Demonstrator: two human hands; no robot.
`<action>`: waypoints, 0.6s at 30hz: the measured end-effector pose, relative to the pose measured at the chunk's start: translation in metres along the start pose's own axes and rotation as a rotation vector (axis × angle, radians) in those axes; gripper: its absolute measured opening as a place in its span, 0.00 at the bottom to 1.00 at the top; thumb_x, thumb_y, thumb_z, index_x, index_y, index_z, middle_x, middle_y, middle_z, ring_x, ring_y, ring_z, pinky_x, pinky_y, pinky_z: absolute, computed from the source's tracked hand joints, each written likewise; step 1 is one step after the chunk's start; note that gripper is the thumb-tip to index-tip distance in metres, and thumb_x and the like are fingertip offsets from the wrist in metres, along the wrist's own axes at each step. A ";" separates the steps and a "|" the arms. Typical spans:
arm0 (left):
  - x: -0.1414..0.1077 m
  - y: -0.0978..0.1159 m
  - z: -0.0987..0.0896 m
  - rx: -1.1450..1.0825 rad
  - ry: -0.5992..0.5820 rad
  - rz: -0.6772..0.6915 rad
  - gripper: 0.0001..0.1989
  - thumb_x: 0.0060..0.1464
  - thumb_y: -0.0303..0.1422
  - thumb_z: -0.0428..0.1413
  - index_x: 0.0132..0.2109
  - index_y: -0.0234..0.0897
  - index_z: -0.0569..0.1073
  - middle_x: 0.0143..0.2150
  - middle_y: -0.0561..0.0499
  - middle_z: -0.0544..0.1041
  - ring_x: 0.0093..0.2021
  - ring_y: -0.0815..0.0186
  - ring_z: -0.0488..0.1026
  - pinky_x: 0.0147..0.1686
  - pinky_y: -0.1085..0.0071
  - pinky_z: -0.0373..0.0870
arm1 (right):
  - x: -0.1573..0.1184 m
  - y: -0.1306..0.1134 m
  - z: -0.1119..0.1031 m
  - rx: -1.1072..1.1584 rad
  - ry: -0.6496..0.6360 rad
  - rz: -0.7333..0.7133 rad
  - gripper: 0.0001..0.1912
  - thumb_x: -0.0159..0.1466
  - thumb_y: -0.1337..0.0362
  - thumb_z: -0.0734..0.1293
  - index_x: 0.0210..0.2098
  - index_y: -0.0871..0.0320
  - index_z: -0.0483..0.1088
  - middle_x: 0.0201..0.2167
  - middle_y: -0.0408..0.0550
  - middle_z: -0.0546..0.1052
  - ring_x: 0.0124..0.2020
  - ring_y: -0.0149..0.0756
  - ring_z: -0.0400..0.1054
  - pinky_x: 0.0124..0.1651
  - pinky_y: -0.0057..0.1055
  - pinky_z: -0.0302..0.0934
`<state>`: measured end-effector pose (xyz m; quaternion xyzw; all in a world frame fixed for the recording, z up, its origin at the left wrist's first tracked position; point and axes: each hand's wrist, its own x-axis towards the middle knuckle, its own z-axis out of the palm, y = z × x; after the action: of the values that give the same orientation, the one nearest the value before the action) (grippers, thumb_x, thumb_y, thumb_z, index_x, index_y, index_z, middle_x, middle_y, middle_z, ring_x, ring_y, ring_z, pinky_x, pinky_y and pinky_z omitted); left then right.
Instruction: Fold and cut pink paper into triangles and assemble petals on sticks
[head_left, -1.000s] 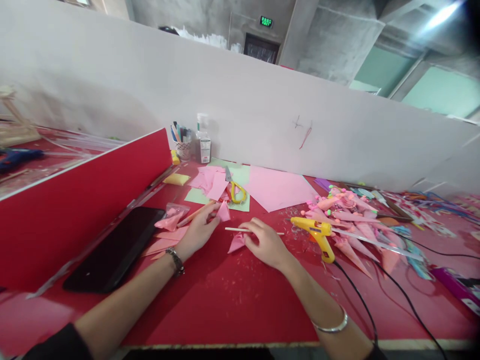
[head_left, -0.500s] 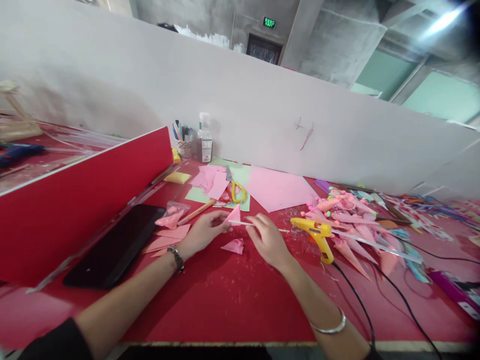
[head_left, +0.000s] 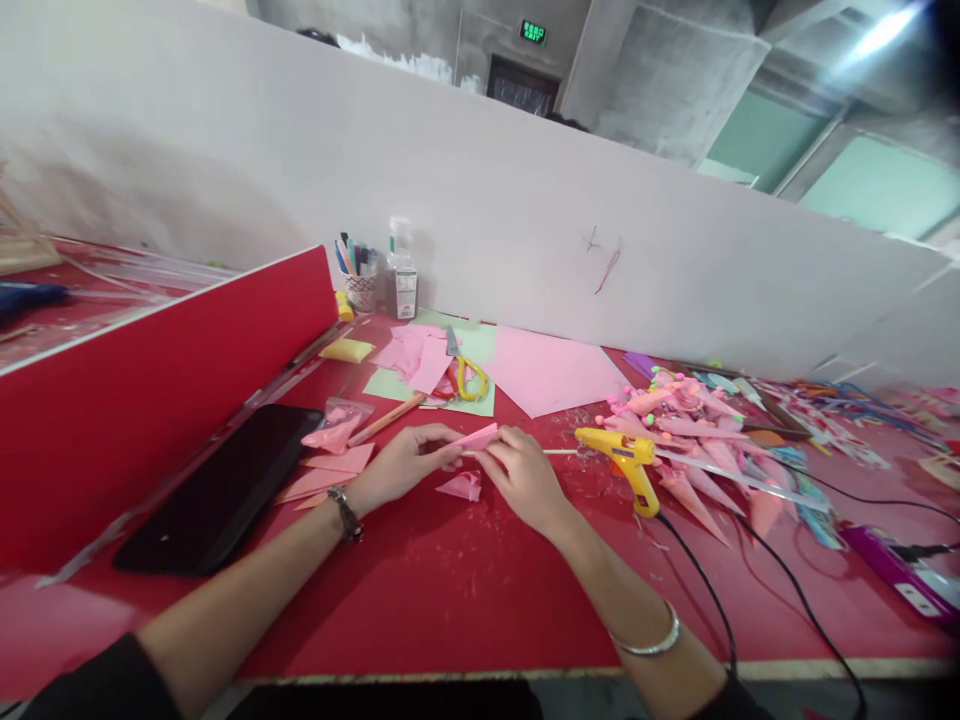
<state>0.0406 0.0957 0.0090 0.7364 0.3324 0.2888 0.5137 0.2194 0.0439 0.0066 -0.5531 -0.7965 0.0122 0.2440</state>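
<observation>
Between both hands, over the middle of the red table, is a small pink paper piece (head_left: 478, 438), rolled or folded narrow. My left hand (head_left: 405, 468) pinches its left end. The fingers of my right hand (head_left: 525, 482) close on its right end. A thin pale stick (head_left: 561, 452) runs along under the paper and pokes out past my right hand; which fingers grip it I cannot tell. Just below lies a small folded pink paper cone (head_left: 460, 487). Flat pink paper pieces (head_left: 341, 468) are stacked by my left wrist.
On the right, a yellow glue gun (head_left: 619, 450) lies against a heap of pink paper cones (head_left: 697, 425), its cord trailing forward. Yellow-handled scissors (head_left: 472, 380) rest on paper scraps behind my hands. A black phone (head_left: 225, 490) lies left, beside a red divider (head_left: 172, 400).
The pink triangle, earlier standing up with the stick laid across it, is now turned down into a narrow roll. My right hand has moved onto the paper's right end.
</observation>
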 end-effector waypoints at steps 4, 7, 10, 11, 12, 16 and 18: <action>0.001 -0.001 0.000 0.019 -0.003 -0.035 0.10 0.51 0.36 0.51 0.35 0.34 0.71 0.29 0.53 0.73 0.29 0.70 0.69 0.32 0.74 0.66 | 0.000 0.000 0.001 -0.003 0.010 0.011 0.13 0.65 0.60 0.55 0.31 0.58 0.67 0.31 0.47 0.70 0.34 0.34 0.63 0.36 0.30 0.53; 0.001 0.000 0.000 0.068 -0.012 -0.031 0.10 0.53 0.37 0.50 0.33 0.34 0.71 0.27 0.54 0.72 0.28 0.70 0.69 0.30 0.74 0.65 | 0.000 0.000 0.001 -0.039 0.023 0.023 0.13 0.65 0.60 0.56 0.29 0.58 0.67 0.28 0.45 0.71 0.32 0.34 0.63 0.35 0.30 0.50; 0.000 0.002 0.001 0.217 0.012 0.069 0.11 0.54 0.36 0.48 0.31 0.35 0.70 0.27 0.53 0.72 0.29 0.69 0.68 0.30 0.74 0.63 | 0.000 -0.001 0.001 -0.043 0.035 0.019 0.13 0.65 0.60 0.57 0.30 0.56 0.69 0.28 0.43 0.72 0.32 0.33 0.63 0.37 0.32 0.48; 0.000 0.003 0.001 0.282 0.031 0.115 0.11 0.55 0.36 0.48 0.31 0.35 0.71 0.28 0.53 0.72 0.29 0.69 0.68 0.30 0.74 0.63 | 0.000 -0.002 0.000 -0.030 0.039 0.021 0.12 0.65 0.60 0.57 0.31 0.56 0.69 0.28 0.43 0.72 0.33 0.33 0.63 0.37 0.32 0.47; -0.001 0.003 0.001 0.348 0.050 0.156 0.11 0.55 0.36 0.48 0.31 0.35 0.70 0.29 0.52 0.72 0.30 0.69 0.68 0.31 0.74 0.62 | 0.000 -0.002 0.000 -0.013 0.042 0.023 0.12 0.65 0.60 0.57 0.33 0.55 0.70 0.28 0.43 0.72 0.33 0.32 0.63 0.38 0.32 0.47; -0.003 0.005 0.003 0.555 0.073 0.218 0.15 0.58 0.36 0.44 0.26 0.34 0.67 0.23 0.53 0.68 0.25 0.70 0.64 0.26 0.75 0.58 | 0.000 -0.003 -0.001 0.029 0.048 0.039 0.12 0.64 0.61 0.57 0.34 0.55 0.71 0.29 0.43 0.73 0.34 0.32 0.64 0.39 0.32 0.47; -0.004 0.005 0.004 0.584 0.057 0.233 0.17 0.59 0.36 0.43 0.25 0.34 0.65 0.22 0.54 0.66 0.23 0.70 0.63 0.25 0.75 0.57 | 0.000 -0.003 0.000 0.048 0.043 0.043 0.12 0.64 0.60 0.58 0.33 0.56 0.71 0.29 0.44 0.73 0.34 0.32 0.64 0.39 0.31 0.48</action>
<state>0.0419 0.0893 0.0120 0.8775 0.3289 0.2587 0.2342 0.2170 0.0432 0.0076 -0.5641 -0.7785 0.0247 0.2741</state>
